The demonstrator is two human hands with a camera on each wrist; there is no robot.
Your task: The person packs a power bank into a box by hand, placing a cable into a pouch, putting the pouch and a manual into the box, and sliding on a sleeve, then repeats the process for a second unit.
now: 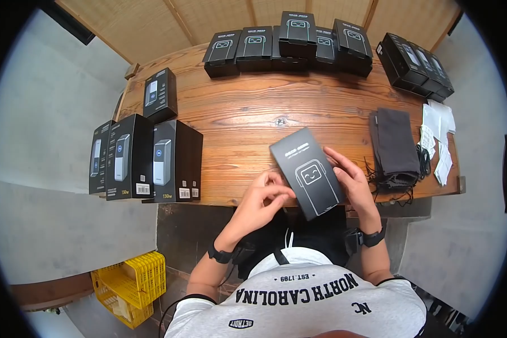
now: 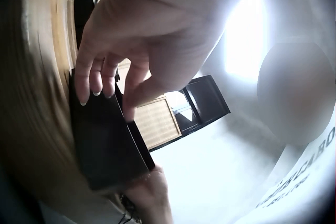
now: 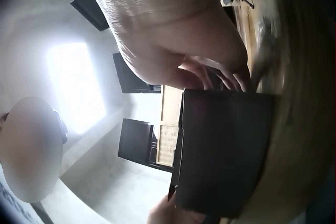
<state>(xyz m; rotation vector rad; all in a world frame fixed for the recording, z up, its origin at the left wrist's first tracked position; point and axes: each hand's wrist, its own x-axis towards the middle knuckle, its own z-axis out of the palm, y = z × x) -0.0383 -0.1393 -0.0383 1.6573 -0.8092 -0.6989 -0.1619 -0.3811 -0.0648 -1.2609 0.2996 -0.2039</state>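
A black box with a white smiling-face drawing [image 1: 311, 173] is held tilted above the table's front edge. The left hand [image 1: 258, 201] has curled fingers at its left side; in the left wrist view, that hand [image 2: 152, 40] pinches the edge of the dark box [image 2: 107, 137] between fingertips and thumb. On the right side, the right hand [image 1: 355, 186] grips the box, its fingers partly hidden. From the right wrist, the right hand [image 3: 178, 45] reaches over the box end [image 3: 226, 150], where a thin flap or edge sticks out beside one face.
Several similar face-drawing boxes [image 1: 255, 48] line the back of the wooden table [image 1: 236, 101]. Black 130W boxes [image 1: 130, 155] stand at the left, others [image 1: 414, 65] at the back right. Dark grey cloth [image 1: 393, 146], cables [image 1: 425, 149] and white packets [image 1: 438, 121] lie right. Yellow crates [image 1: 135, 279] stand below.
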